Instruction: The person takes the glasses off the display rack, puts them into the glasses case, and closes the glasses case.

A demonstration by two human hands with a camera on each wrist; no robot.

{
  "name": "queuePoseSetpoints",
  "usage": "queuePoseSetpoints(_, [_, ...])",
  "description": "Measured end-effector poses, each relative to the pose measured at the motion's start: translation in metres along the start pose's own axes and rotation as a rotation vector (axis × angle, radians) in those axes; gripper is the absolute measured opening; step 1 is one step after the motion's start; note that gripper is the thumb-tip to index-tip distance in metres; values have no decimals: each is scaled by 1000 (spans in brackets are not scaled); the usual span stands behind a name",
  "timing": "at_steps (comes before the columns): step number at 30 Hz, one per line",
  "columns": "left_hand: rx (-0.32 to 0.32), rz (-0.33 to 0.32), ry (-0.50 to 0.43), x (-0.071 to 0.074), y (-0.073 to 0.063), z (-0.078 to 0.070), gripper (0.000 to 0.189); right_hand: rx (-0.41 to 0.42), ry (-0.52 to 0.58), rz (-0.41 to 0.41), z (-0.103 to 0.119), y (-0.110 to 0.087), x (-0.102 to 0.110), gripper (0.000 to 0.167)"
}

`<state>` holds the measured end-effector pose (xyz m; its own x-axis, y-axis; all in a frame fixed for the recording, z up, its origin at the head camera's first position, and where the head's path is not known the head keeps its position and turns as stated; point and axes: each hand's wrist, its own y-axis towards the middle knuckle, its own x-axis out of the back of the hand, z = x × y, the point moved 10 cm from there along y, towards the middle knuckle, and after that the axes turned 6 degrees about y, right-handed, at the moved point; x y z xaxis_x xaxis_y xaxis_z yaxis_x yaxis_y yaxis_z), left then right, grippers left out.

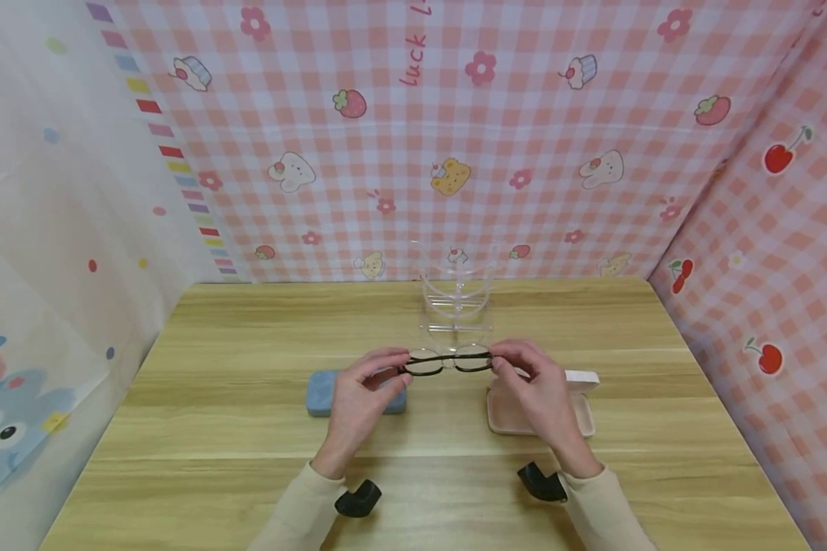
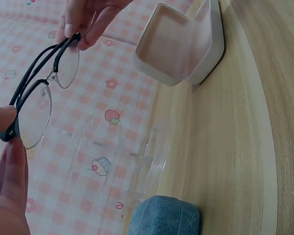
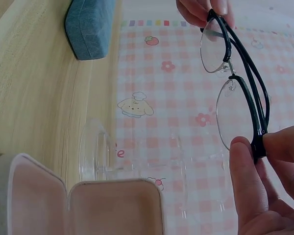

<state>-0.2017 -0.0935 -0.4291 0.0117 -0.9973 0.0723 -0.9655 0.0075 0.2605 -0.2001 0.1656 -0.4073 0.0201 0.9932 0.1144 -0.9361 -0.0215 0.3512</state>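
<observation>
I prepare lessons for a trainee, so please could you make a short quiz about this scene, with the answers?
1. Which case stands open?
A: the blue case
B: the pale case
C: neither
2. Fill in: In the head view, the clear stand is ____ the glasses, nearer to the checked cloth.
3. True or false: Only one hand holds the glasses.

Key: 1. B. 2. behind. 3. False: the left hand and the right hand both hold them.

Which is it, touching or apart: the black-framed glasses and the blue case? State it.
Apart. The right wrist view shows it plainly: pink checked cloth is visible between the black-framed glasses and the blue case.
</observation>
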Motion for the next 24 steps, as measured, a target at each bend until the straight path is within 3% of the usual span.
queuePoseSetpoints(6, [10, 26, -34, -7, -1, 0, 25, -46, 57, 0, -2, -2, 10, 14])
queuePoseSetpoints(13, [39, 22, 6, -13, -3, 2, 22, -105, 100, 24, -7, -6, 20, 21])
queuePoseSetpoints(24, [60, -16, 72, -19, -3, 3, 20, -124, 16, 71, -8, -13, 31, 26])
